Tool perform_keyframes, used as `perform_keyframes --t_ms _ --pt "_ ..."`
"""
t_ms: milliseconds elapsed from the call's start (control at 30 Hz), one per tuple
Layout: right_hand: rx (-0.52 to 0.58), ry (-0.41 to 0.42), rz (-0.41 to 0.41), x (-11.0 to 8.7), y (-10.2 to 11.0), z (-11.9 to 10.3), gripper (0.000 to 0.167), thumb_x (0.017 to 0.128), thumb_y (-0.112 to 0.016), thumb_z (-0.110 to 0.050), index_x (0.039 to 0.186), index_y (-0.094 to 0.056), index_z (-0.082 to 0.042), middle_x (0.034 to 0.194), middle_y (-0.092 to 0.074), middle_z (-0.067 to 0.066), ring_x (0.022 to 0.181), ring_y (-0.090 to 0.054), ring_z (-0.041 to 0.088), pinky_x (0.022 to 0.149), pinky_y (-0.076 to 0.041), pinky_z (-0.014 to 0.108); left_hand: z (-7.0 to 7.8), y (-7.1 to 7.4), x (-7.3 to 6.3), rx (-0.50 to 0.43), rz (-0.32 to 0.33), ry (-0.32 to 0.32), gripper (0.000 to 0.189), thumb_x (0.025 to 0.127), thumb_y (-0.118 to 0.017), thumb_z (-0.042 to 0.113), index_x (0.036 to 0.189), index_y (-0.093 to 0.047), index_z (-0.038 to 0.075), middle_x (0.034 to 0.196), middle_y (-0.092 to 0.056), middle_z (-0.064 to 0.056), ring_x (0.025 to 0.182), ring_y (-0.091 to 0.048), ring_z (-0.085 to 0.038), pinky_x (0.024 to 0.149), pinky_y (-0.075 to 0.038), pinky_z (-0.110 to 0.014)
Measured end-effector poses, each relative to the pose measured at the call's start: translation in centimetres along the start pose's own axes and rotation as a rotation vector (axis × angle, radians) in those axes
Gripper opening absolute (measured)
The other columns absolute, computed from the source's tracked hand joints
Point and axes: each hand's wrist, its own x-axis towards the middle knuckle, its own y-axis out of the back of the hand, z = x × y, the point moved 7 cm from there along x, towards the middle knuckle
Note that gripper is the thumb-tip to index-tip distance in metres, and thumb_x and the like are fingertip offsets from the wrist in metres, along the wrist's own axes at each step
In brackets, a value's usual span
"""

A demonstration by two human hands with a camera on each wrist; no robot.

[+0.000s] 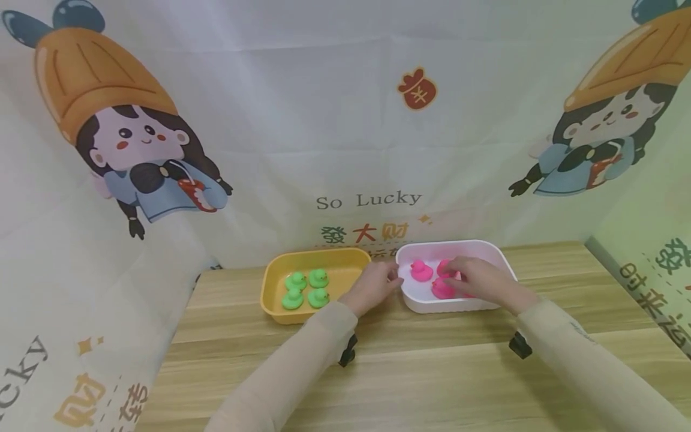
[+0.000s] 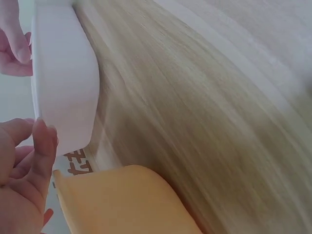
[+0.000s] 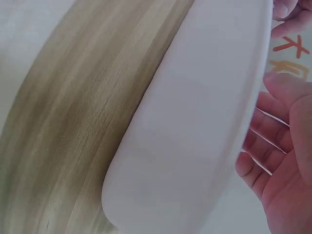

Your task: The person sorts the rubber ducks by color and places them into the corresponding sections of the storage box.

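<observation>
A white basin [image 1: 459, 306] stands on the table with several pink toy ducks [image 1: 421, 271] in it. My left hand [image 1: 375, 283] pinches its left rim between thumb and fingers, as the left wrist view also shows. Over the ducks, inside the basin, is my right hand [image 1: 477, 279], its fingers loosely bent and close to the pink ducks. No duck shows in its palm in the right wrist view; the basin wall [image 3: 185, 112] hides part of the fingertips. Left of my left hand sits a yellow basin [image 1: 275, 288] with several green toy ducks [image 1: 318, 297].
Both basins stand near the back edge of the wood-grain table [image 1: 421, 384], close to a printed cloth backdrop [image 1: 302, 120]. Cloth also hangs on the left and right sides. Dark wrist-camera mounts stick out below both wrists.
</observation>
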Motion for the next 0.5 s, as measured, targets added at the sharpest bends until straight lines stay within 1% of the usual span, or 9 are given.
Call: perform_keyframes --t_ms 100,167,300,367,500 --pt "-0.025 0.03 0.038 -0.9 0.6 -0.3 0.022 0.094 -0.078 -0.016 0.11 -0.075 -0.003 0.094 -0.072 0.001 0.083 -0.064 0.018 0.081 -0.057 0.039 0.2 0.2 -0.2 -0.019 -0.004 -0.014 0.031 0.103 -0.067 0.017 0.131 -0.066 0.004 0.092 -0.069 -0.002 0.067 -0.061 -0.013 0.06 -0.052 -0.023" --pt "-0.034 0.043 0.056 -1.5 1.0 -0.5 0.02 0.094 -0.078 -0.017 0.108 -0.075 -0.003 0.092 -0.071 0.0 0.08 -0.062 0.018 0.077 -0.055 0.038 0.3 0.4 -0.4 -0.025 -0.002 -0.035 0.03 0.103 -0.067 0.017 0.13 -0.067 0.004 0.097 -0.071 -0.004 0.07 -0.062 -0.013 0.062 -0.053 -0.023" --pt "-0.029 0.051 0.078 -2.7 1.3 -1.0 0.019 0.096 -0.076 -0.016 0.11 -0.075 -0.004 0.097 -0.074 0.002 0.085 -0.067 0.022 0.082 -0.058 0.042 0.7 0.9 -0.9 -0.033 0.02 -0.099 0.025 0.101 -0.069 0.016 0.124 -0.069 0.006 0.106 -0.072 -0.006 0.084 -0.065 -0.015 0.071 -0.055 -0.025" --pt "-0.028 0.068 0.093 -3.3 1.4 -1.3 0.02 0.096 -0.075 -0.014 0.111 -0.074 -0.003 0.1 -0.074 0.004 0.087 -0.068 0.023 0.083 -0.058 0.044 0.8 1.2 -1.4 -0.033 0.035 -0.126 0.025 0.1 -0.07 0.015 0.124 -0.07 0.007 0.108 -0.073 -0.007 0.092 -0.065 -0.017 0.077 -0.055 -0.026" --pt "-0.023 0.092 0.119 -4.2 1.6 -1.9 0.023 0.095 -0.075 -0.013 0.115 -0.073 -0.002 0.102 -0.074 0.006 0.085 -0.065 0.018 0.082 -0.059 0.041 1.3 1.9 -2.7 -0.032 0.058 -0.144 0.029 0.101 -0.069 0.016 0.129 -0.07 0.007 0.111 -0.073 -0.008 0.099 -0.066 -0.019 0.085 -0.056 -0.03"
